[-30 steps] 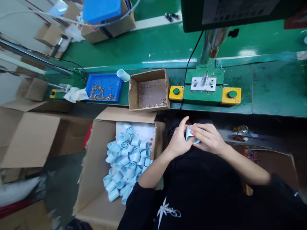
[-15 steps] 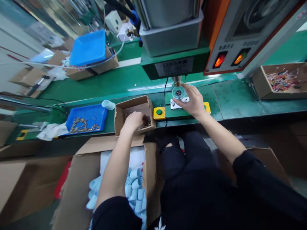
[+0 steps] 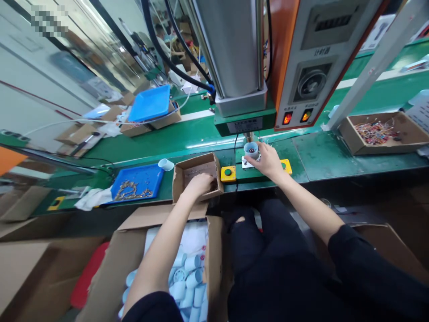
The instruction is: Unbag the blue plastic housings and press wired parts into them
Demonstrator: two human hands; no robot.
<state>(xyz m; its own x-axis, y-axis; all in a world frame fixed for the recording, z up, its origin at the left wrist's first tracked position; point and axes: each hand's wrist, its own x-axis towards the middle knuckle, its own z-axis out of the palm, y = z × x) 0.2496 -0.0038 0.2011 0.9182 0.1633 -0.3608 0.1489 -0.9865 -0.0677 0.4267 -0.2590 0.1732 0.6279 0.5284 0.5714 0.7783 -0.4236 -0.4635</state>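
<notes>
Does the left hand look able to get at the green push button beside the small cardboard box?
Probably yes: the left hand is in the small cardboard box, close by; the box's side wall stands between, but nothing covers the green push button.

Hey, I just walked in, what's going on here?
A person sits at a bench press. Their right hand holds a light-blue cup at the white plate under it. Their left hand reaches into a small cardboard box, fingertips hidden. More light-blue cups lie in a large carton below.
</notes>
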